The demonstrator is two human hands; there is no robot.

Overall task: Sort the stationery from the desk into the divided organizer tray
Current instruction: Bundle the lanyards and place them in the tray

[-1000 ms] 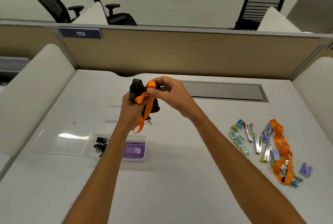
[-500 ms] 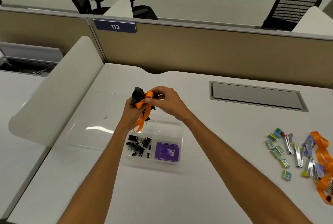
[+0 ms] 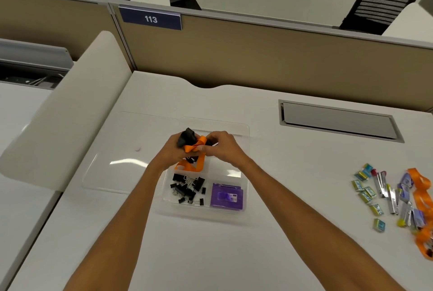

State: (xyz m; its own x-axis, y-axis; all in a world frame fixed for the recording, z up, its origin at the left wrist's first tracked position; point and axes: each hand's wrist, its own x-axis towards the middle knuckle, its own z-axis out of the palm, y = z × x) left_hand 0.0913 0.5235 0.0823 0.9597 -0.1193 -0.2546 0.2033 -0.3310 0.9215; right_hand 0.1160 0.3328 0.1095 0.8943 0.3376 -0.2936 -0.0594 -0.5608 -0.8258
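The person's left hand (image 3: 172, 153) and right hand (image 3: 221, 147) meet over the far half of the clear divided organizer tray (image 3: 246, 197), which sits near the middle of the white surface (image 3: 210, 255). Both hands are closed around one bundle: an orange lanyard (image 3: 195, 147) gathered up with a black piece (image 3: 186, 138) at its end. The left hand curls round the black part at about 10 o'clock of the bundle, while the right thumb and forefinger pinch the orange strap at 3 o'clock. A loop of the strap hangs down at 6 o'clock towards a far compartment; whether it touches the tray floor cannot be told.

In the tray's near row, a heap of black binder clips (image 3: 187, 188) fills the left compartment and a purple case (image 3: 226, 195) lies in the right one, so two kinds appear sorted. The long compartment at the tray's 9 o'clock side looks bare.

Well apart, at 3 o'clock on the surface, a loose pile waits: small green and blue boxes (image 3: 366, 193), silvery metal tools (image 3: 389, 194) that may be staplers or clippers, and a second orange lanyard (image 3: 423, 199). Judging by this, the job is under way, with most of the items left, and the held lanyard seems next for a far compartment.
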